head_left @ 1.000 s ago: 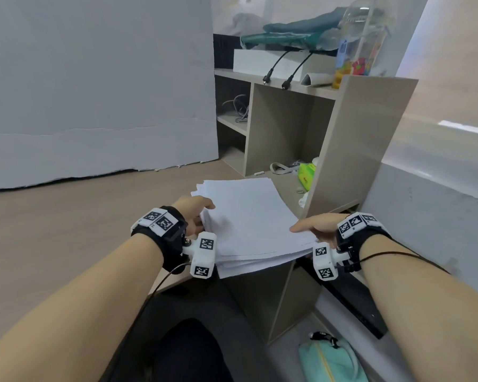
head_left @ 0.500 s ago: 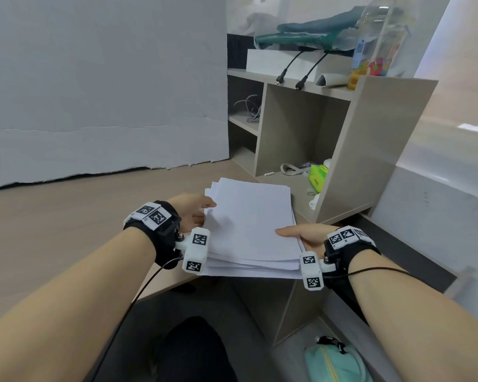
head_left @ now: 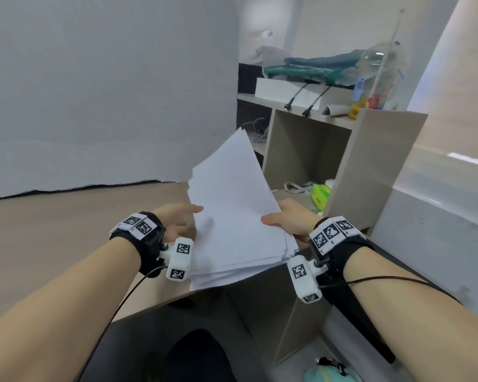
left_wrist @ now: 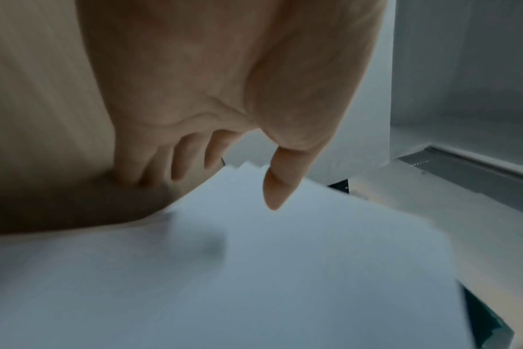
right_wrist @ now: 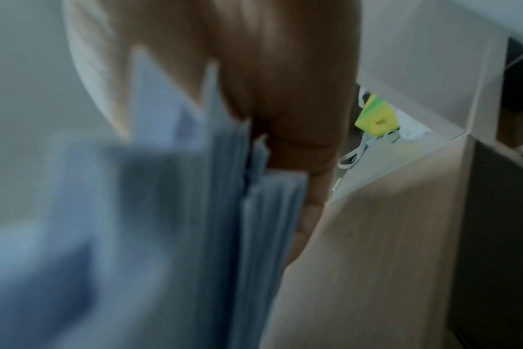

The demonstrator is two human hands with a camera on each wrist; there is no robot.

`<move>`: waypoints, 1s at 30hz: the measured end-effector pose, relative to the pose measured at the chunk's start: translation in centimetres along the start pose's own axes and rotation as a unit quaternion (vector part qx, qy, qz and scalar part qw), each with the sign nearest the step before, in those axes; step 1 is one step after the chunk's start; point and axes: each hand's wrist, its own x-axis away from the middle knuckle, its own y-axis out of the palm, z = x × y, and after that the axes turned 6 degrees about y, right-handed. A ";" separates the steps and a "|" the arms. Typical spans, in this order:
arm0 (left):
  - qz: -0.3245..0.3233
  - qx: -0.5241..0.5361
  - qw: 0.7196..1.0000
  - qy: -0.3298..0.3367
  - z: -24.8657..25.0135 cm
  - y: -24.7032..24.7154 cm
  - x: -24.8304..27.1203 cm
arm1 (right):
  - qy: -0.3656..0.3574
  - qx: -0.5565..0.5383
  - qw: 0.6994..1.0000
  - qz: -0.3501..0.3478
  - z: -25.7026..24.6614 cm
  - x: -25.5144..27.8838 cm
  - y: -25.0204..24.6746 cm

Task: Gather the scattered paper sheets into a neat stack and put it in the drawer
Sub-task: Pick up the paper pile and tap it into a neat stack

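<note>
A stack of white paper sheets [head_left: 232,216] is tilted, its far end raised off the wooden desk [head_left: 66,244] and its near edges fanned unevenly. My right hand [head_left: 287,219] grips the stack's right edge, thumb on top and fingers underneath. The right wrist view shows the sheets' edges [right_wrist: 254,212] beside that hand [right_wrist: 284,106], blurred. My left hand [head_left: 181,219] is at the stack's left edge with straight fingers. In the left wrist view its thumb [left_wrist: 278,184] hovers over the paper [left_wrist: 284,271]. No drawer can be made out.
A beige shelf unit [head_left: 370,166] stands right behind the stack, with a green-yellow packet [head_left: 320,195] in its lower bay and a plastic cup [head_left: 378,78] on top. A dark panel [head_left: 356,312] runs under my right forearm. A mint pouch [head_left: 331,374] lies on the floor.
The stack lay flat at the desk corner; now its far end is tipped up. My left hand's fingers have straightened at the left edge, and my right hand has kept its grip.
</note>
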 end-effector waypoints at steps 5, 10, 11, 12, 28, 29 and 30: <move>-0.025 0.087 0.994 0.062 1.9 -7.3 1.5 | -0.059 -0.127 0.986 -0.086 -4.8 -1.5 3.7; 0.112 0.119 0.946 0.280 4.3 -15.9 2.0 | -0.129 -0.056 0.987 -0.073 -11.3 -6.8 9.6; 0.138 0.108 0.933 0.315 4.9 -17.4 2.4 | -0.142 -0.077 0.984 -0.077 -12.6 -8.0 11.0; 0.160 0.094 0.920 0.344 5.6 -18.9 2.8 | -0.150 -0.104 0.980 -0.076 -14.0 -9.2 12.4; 0.277 0.014 0.863 0.422 5.5 -32.6 5.9 | -0.229 -0.355 0.906 -0.021 -27.4 -18.1 26.6; 0.280 0.012 0.859 0.429 5.4 -33.2 5.9 | -0.239 -0.347 0.906 -0.033 -27.5 -18.5 26.5; 0.282 0.009 0.854 0.437 5.6 -33.8 6.1 | -0.255 -0.340 0.904 -0.039 -27.8 -18.7 26.3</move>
